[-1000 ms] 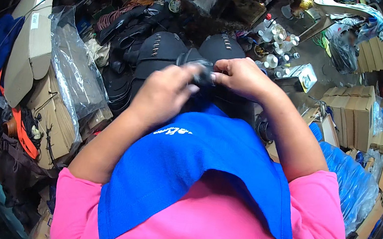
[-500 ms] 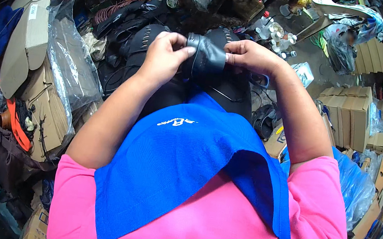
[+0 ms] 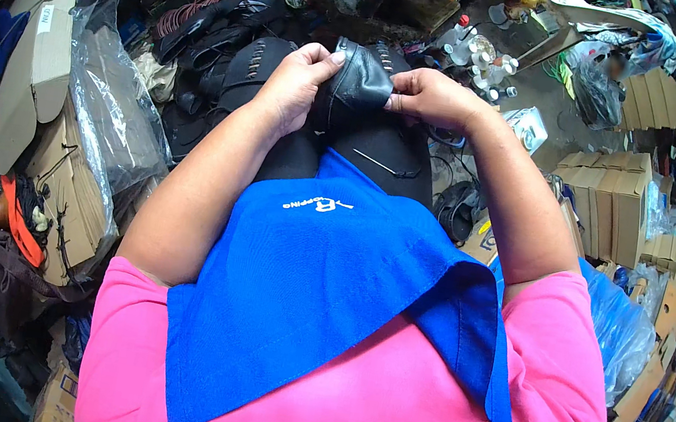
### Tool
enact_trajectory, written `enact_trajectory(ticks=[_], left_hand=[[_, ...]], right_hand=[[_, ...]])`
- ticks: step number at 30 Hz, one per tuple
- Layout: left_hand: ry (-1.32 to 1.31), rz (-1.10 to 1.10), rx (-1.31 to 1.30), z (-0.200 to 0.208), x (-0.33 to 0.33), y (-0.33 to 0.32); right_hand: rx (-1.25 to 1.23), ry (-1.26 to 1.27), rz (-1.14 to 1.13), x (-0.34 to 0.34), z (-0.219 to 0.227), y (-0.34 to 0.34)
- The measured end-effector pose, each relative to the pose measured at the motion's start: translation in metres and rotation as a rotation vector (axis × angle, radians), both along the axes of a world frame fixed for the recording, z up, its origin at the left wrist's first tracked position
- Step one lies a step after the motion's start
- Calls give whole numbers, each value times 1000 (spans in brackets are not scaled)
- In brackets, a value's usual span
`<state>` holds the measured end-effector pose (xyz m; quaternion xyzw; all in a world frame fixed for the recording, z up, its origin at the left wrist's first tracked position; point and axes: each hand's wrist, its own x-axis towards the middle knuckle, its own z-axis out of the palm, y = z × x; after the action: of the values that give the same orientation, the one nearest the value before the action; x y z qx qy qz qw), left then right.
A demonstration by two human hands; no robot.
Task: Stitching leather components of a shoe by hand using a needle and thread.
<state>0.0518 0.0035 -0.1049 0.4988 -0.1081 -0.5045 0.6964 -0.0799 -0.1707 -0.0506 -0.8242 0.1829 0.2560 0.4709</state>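
Above my lap, a black leather shoe upper is held between both hands, its smooth side bulging. My left hand pinches its left edge between thumb and fingers. The right edge is gripped by my right hand, with the thumb on top and the fingertips partly hidden behind the leather. Two other black pieces with light laced stitching lie close by: one laced piece left of my left hand, another behind the held leather. A thin metal needle-like tool rests on my dark-clothed thigh.
Black shoe parts are heaped beyond my left hand. White bottles stand on the floor at the far right. Cardboard boxes are stacked at right; cardboard sheets and clear plastic lean at left. My blue apron covers my front.
Both hands have shifted slightly, and the leather piece has turned so that more of its broad surface faces up. Both hands keep their pinch on it.
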Motion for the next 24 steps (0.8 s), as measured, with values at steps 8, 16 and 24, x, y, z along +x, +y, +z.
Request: enact_trajectory(ticks=[8, 16, 24], left_hand=[[-37, -50, 4, -5, -2, 2], [344, -250, 3, 19, 2, 7], [399, -247, -23, 22, -1, 13]], right_hand=[[-487, -35, 145, -9, 29, 15], [103, -457, -285, -39, 109, -53], [-770, -565, -310, 73, 154, -112]])
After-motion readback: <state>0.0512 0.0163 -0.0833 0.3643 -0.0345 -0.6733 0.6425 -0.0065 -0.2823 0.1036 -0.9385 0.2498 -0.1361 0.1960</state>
